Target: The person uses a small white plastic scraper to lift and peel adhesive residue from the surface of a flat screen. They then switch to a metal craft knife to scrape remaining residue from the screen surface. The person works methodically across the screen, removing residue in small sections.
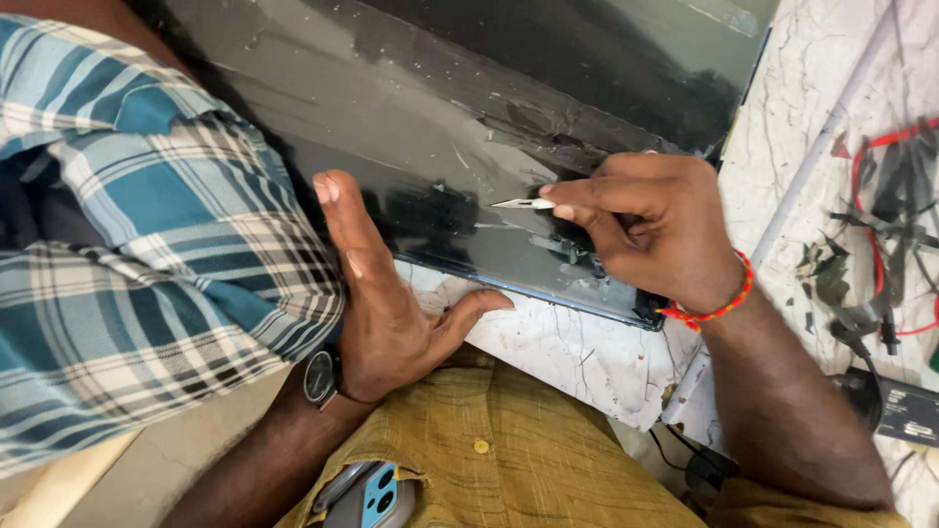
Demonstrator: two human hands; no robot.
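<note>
Blade point(521, 203), handle hidden in right hand point(657, 230)

White veined marble worktop point(587, 357), pale floor point(186, 440), daylight

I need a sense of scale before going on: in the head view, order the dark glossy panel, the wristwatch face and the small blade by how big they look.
1. dark glossy panel, largest by far, running past the frame.
2. wristwatch face and small blade look close: the blade is longer but thinner, and the watch sits nearer the camera, so I won't rank them.
</note>
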